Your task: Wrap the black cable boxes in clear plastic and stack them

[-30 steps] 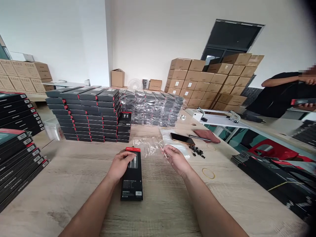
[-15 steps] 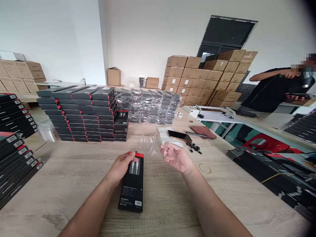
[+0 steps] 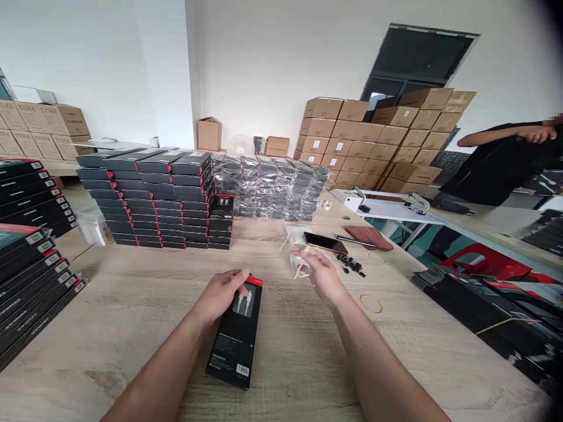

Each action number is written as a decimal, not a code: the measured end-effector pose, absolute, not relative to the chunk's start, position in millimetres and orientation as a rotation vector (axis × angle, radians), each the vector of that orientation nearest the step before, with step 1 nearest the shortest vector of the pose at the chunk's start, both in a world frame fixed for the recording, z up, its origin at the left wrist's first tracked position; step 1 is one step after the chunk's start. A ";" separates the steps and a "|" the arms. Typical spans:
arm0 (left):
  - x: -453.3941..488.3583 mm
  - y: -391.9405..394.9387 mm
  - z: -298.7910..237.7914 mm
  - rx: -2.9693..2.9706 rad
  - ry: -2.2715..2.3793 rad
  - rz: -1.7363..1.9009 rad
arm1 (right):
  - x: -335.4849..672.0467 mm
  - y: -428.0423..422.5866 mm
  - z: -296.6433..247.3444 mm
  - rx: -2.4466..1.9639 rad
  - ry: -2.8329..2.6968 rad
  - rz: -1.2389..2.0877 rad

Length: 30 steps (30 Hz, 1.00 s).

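A long black product box point(image 3: 235, 331) with a red top end lies on the wooden table point(image 3: 132, 316), tilted slightly to the left. My left hand point(image 3: 222, 292) rests on its upper end, fingers curled over the window with white cable plugs. My right hand point(image 3: 317, 269) is held just above the table to the right, fingers closed on a clear plastic bag point(image 3: 297, 252) that hangs bunched from them.
Stacks of black boxes point(image 3: 153, 199) and plastic-wrapped boxes point(image 3: 272, 187) stand behind. More black boxes sit at left point(image 3: 30, 275) and right point(image 3: 484, 316). A phone point(image 3: 325, 242), small black parts point(image 3: 352, 266), a rubber band point(image 3: 370, 303) and a person's arm point(image 3: 505, 138) are to the right.
My right hand has closed on the clear bag and lifted it off the table. My left hand has turned the box's lower end slightly to the left.
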<state>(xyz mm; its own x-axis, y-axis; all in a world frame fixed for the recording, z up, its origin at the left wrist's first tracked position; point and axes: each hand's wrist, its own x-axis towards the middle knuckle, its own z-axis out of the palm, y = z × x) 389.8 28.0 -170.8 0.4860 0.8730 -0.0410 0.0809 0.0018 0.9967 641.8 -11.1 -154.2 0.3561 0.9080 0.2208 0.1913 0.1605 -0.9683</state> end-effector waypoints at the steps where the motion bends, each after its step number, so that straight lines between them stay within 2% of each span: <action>1: 390.1 25.5 -168.9 1.460 0.880 0.763 | 629.3 -13.4 -153.4 -1.400 -1.279 0.599; 4: 391.7 19.2 -164.5 1.509 0.813 0.743 | 588.6 -21.6 -154.2 -1.544 -1.706 0.280; 7: 393.9 18.4 -165.2 1.512 0.730 0.697 | 558.9 -26.8 -157.1 -1.618 -1.911 0.116; 17: 395.1 27.6 -179.6 1.188 0.739 0.680 | 577.9 -25.7 -160.1 -1.550 -1.701 0.369; 21: 395.7 29.0 -180.9 1.163 0.753 0.725 | 580.1 -35.1 -147.7 -1.478 -1.867 0.485; 25: 394.0 30.1 -180.8 1.143 0.755 0.720 | 586.2 -36.6 -147.9 -1.441 -2.071 0.368; 28: 393.1 28.8 -177.1 1.173 0.724 0.686 | 591.6 -30.1 -156.3 -1.437 -1.941 0.234; 30: 392.9 27.0 -173.4 1.176 0.726 0.676 | 594.2 -27.6 -155.5 -1.361 -1.745 0.306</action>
<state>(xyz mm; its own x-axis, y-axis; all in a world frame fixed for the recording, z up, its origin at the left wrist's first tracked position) 392.9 27.0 -173.4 0.5978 0.7882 -0.1466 -0.0903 0.2479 0.9646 594.2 -27.6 -155.5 -0.0162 0.8768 0.4806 0.6612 0.3699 -0.6526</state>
